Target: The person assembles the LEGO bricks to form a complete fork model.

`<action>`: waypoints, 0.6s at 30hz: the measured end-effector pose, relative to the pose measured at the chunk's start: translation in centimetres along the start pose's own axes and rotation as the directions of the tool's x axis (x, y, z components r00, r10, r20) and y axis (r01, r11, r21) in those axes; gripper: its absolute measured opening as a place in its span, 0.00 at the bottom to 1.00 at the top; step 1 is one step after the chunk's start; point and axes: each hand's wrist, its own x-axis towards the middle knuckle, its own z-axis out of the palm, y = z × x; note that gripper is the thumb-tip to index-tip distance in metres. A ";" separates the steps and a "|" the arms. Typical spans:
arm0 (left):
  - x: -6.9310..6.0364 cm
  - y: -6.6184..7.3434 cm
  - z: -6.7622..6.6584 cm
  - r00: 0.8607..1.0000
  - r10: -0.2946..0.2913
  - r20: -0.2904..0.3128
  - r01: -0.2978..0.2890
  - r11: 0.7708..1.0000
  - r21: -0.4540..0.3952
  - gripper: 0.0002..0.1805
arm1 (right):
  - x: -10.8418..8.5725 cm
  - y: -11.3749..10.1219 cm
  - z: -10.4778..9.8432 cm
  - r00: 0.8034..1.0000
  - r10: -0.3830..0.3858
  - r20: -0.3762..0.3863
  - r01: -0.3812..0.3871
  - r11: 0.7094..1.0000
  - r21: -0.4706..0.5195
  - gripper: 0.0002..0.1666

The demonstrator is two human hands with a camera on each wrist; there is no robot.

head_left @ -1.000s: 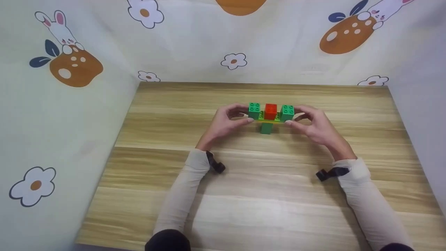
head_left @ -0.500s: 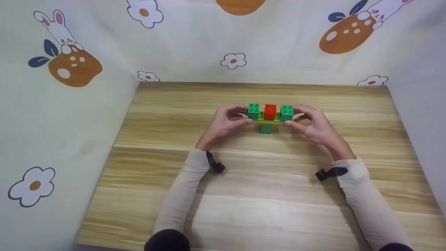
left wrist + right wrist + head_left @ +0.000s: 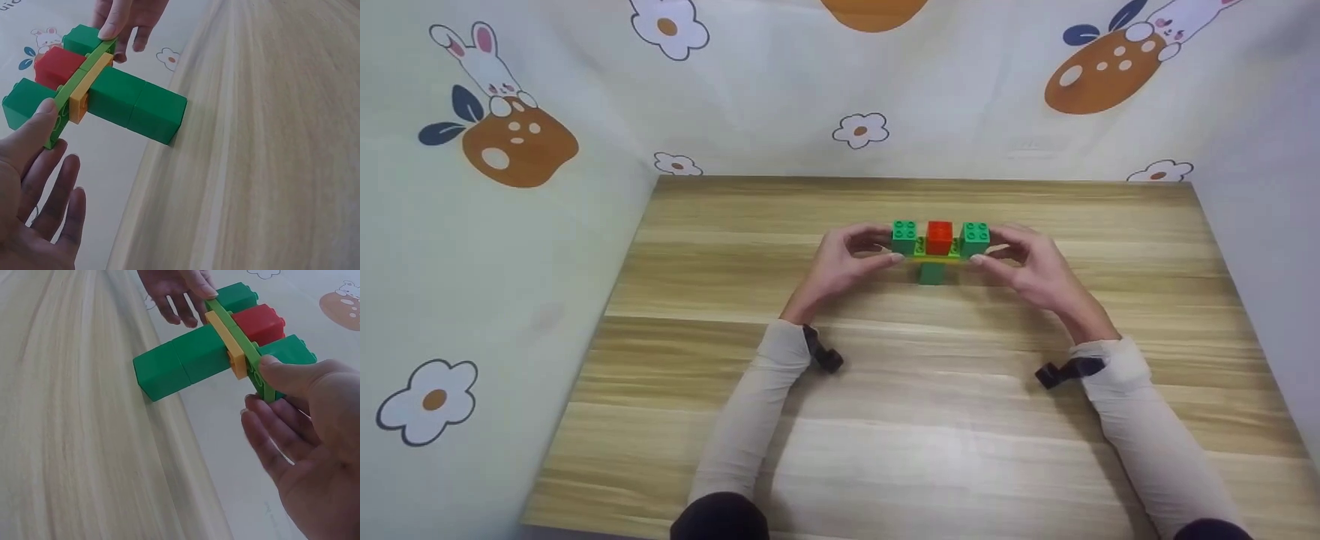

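Observation:
A T-shaped toy brick structure point(image 3: 939, 238) stands upright between my hands. Its stem is two stacked green bricks point(image 3: 138, 104). Across the stem lie an orange plate point(image 3: 226, 343) and a longer light green layer point(image 3: 241, 337). On top sit a red brick point(image 3: 58, 67) in the middle and a green brick at each end. My left hand point(image 3: 847, 259) pinches the left end between thumb and fingers, and my right hand point(image 3: 1031, 266) pinches the right end likewise. The stem's foot is at the tabletop; whether it touches I cannot tell.
The wood-grain table point(image 3: 885, 420) spreads out around both forearms. Pale cloth walls point(image 3: 765, 90) printed with rabbits, fruit and flowers rise at its back and sides. A black strap with a small camera point(image 3: 829, 360) sits on each wrist.

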 end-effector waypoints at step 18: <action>0.1 -0.1 0.3 0.993 0.103 -0.049 -0.103 0.995 -0.014 0.36 | 0.4 0.2 0.6 0.996 -0.070 -0.051 0.076 0.989 0.129 0.44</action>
